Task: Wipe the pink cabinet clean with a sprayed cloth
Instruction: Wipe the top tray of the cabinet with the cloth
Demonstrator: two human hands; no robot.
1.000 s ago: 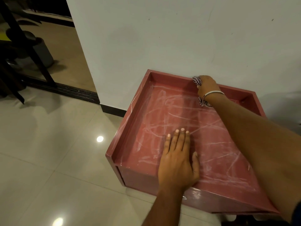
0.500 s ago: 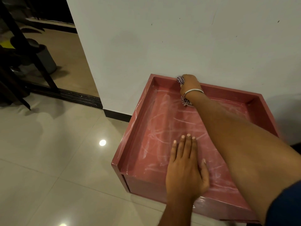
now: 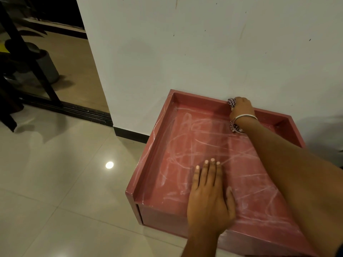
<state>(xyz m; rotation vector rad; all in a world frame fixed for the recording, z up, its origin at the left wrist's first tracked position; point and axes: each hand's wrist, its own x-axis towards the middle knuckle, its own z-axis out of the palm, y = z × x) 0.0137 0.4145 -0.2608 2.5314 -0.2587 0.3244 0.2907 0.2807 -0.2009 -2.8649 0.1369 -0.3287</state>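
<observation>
Wiping progress: partway, I judge; the pink cabinet (image 3: 185, 145), standing against the wall (image 3: 204, 52), shows pale streaks across its recessed top.
Cloth (image 3: 232, 103): bunched at the back rim.
Right hand (image 3: 241, 108): outstretched, fingers clenched round the cloth.
Left hand (image 3: 208, 197): flat, fingers straight, pressing the top near the front edge.

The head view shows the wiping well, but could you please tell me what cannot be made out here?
- Cloth: mostly hidden inside the right hand; its size is unclear.
- Pink cabinet: its near right corner is covered by the right forearm; its front is barely visible.
- Surface under the left hand: covered.
</observation>
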